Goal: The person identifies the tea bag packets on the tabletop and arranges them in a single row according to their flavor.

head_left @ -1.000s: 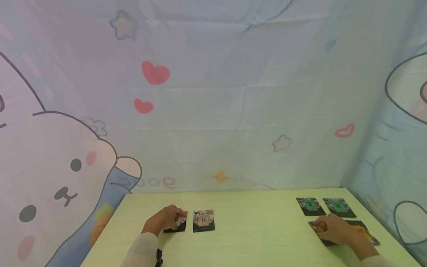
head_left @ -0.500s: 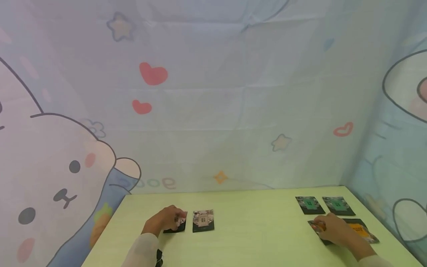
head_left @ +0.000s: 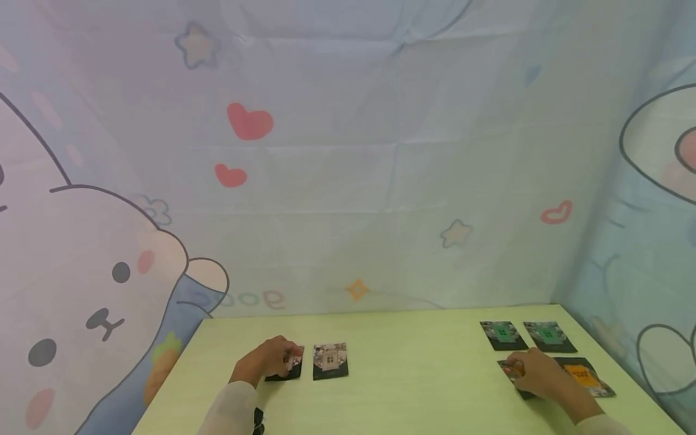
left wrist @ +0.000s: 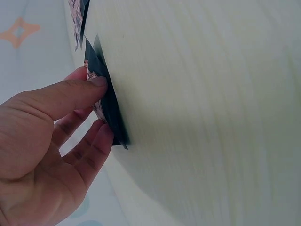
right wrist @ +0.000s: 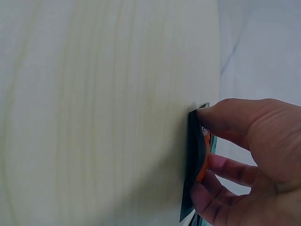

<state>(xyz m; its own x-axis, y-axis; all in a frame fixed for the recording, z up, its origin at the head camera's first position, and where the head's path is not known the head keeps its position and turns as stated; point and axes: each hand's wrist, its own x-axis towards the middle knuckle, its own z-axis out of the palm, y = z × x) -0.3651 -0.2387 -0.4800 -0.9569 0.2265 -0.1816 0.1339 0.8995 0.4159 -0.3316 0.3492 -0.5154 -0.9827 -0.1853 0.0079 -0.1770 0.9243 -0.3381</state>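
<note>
In the head view my left hand (head_left: 270,357) is over a dark sachet (head_left: 294,366) with a pale pink print at the table's left. The left wrist view shows thumb and fingertips gripping this sachet (left wrist: 109,110) close to the tabletop. A matching pink-printed sachet (head_left: 330,360) lies just right of it. At the right side my right hand (head_left: 544,376) holds a dark sachet with an orange print (head_left: 510,370). In the right wrist view the thumb is at one edge and fingers at the opposite one, and this sachet (right wrist: 194,162) bows between them. My palm hides part of each held sachet.
Two dark sachets with green labels, a left one (head_left: 502,335) and a right one (head_left: 550,336), lie behind my right hand. Another orange-labelled sachet (head_left: 587,376) lies beside it. A cartoon-printed cloth (head_left: 348,181) borders the pale yellow-green table (head_left: 413,368). A small black object (head_left: 258,421) shows near my left sleeve.
</note>
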